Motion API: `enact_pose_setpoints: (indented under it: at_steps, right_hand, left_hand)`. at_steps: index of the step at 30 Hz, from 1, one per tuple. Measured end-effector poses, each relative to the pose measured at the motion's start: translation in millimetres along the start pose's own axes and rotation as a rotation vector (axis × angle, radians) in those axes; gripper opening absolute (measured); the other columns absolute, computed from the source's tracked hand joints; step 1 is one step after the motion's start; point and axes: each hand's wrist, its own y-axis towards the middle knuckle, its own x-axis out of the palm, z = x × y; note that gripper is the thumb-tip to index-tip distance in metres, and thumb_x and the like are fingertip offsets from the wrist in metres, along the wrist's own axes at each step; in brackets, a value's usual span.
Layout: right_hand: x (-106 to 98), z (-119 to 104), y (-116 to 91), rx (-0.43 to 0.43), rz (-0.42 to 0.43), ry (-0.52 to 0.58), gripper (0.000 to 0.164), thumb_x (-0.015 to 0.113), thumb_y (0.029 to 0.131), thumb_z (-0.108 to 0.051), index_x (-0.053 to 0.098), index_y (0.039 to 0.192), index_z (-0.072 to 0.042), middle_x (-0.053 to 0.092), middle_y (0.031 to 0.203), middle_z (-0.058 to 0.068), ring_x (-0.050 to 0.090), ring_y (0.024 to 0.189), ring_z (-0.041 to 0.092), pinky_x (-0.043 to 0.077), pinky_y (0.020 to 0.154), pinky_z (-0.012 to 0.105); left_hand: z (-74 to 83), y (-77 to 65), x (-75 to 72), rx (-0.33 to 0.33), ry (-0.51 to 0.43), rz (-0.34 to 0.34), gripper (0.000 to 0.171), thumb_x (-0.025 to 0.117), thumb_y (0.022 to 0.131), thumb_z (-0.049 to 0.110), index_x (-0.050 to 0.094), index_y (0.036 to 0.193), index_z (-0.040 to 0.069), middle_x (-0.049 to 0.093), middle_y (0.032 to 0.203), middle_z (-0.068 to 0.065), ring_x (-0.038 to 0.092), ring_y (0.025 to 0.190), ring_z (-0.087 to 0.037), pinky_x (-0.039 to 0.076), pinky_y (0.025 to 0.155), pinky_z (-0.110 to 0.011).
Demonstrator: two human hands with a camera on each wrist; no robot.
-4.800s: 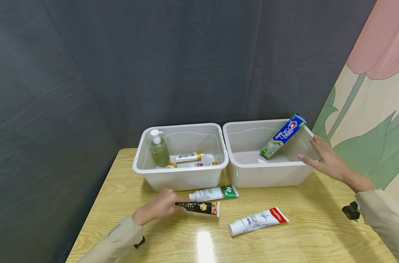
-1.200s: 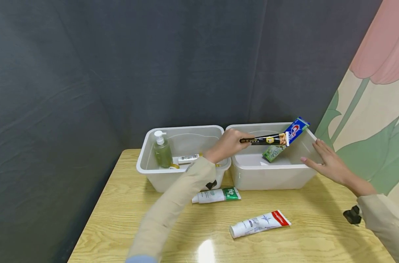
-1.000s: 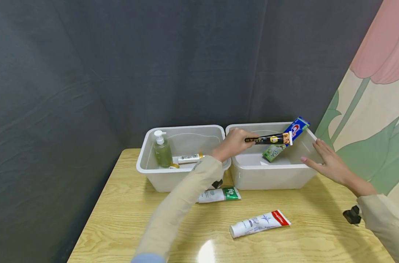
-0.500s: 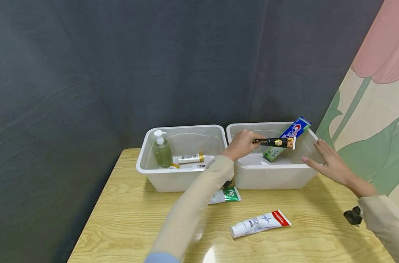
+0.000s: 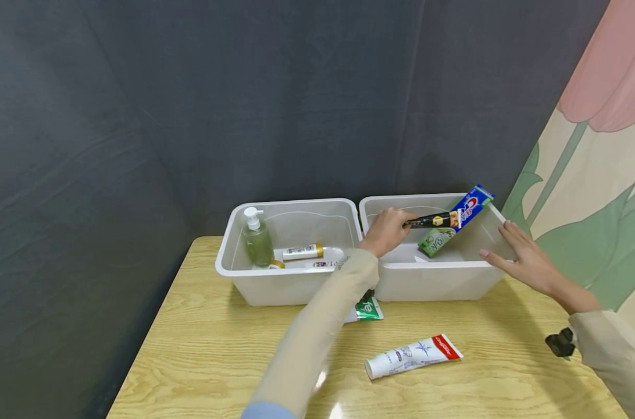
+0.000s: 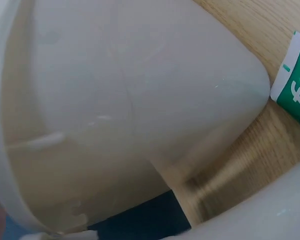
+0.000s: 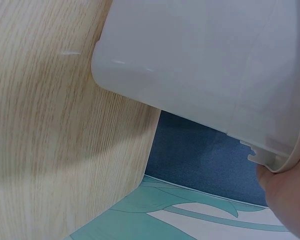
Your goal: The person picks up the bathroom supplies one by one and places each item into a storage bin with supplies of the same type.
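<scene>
My left hand pinches a black toothpaste tube by its left end, over the right white bin. The tube lies nearly level and overlaps a blue and green Crest toothpaste box leaning inside that bin. My right hand rests on the bin's right rim, fingers fairly straight, thumb at the front corner. On the table, a white and green tube is partly hidden by my left forearm. Nearer lies a white and red Colgate tube. In the left wrist view the black tube is out of sight.
The left white bin stands beside the right one. It holds a green pump bottle and several small items, including a white tube with a gold cap. A dark curtain hangs behind the wooden table.
My left hand has carried the black tube from the table before the left bin up and right, over the right bin. Lately it moves only slightly. My right hand stays at the rim.
</scene>
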Motion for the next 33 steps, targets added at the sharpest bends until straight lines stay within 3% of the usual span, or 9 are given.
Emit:
enact_pose_setpoints:
  at_steps: [6,10,14,21,33]
  right_hand:
    - [0.4,1.1,-0.2,0.008,-0.008,0.005,0.083,0.058,0.098,-0.033,0.016,0.149,0.017,-0.002,0.159,0.032,-0.005,0.146,0.048,-0.002,0.11,0.068]
    - [0.7,2.9,0.2,-0.004,-0.002,0.011,0.082,0.059,0.098,-0.032,0.017,0.149,0.018,-0.001,0.159,0.032,-0.004,0.146,0.048,-0.002,0.11,0.067]
    - [0.7,4.8,0.4,-0.008,0.001,0.016,0.083,0.059,0.098,-0.032,0.017,0.149,0.017,-0.001,0.159,0.032,-0.004,0.146,0.048,-0.002,0.11,0.068]
    - [0.3,5.4,0.0,-0.005,-0.004,0.018,0.082,0.058,0.098,-0.033,0.018,0.149,0.017,-0.001,0.159,0.031,-0.003,0.145,0.05,-0.001,0.109,0.069]
    - [0.6,5.1,0.2,-0.001,-0.007,0.012,0.083,0.058,0.098,-0.033,0.017,0.149,0.017,-0.001,0.159,0.031,-0.005,0.146,0.048,-0.002,0.11,0.068]
  left_hand:
    - [-2.5,-1.3,4.8,-0.089,-0.022,-0.046,0.039,0.06,0.092,-0.004,0.072,0.123,0.015,0.072,0.113,0.0,0.066,0.089,-0.009,0.049,0.075,-0.02]
    - [-4.2,-2.1,4.5,-0.14,-0.031,-0.083,0.041,0.056,0.094,-0.004,0.069,0.128,0.014,0.071,0.117,0.0,0.06,0.074,-0.006,0.045,0.066,-0.016]
    - [-7.6,-3.6,5.5,-0.141,-0.031,-0.096,0.038,0.057,0.095,-0.001,0.07,0.127,0.014,0.072,0.115,-0.001,0.051,0.063,-0.006,0.04,0.061,-0.017]
    - [-9.9,-4.9,6.6,-0.127,-0.012,-0.101,0.034,0.058,0.094,0.002,0.072,0.123,0.012,0.073,0.112,-0.001,0.056,0.066,-0.006,0.047,0.07,-0.019]
    - [-6.6,-6.5,1.9,-0.129,-0.034,-0.073,0.03,0.059,0.096,0.007,0.073,0.121,0.013,0.074,0.106,0.0,0.053,0.058,-0.007,0.044,0.057,-0.02]
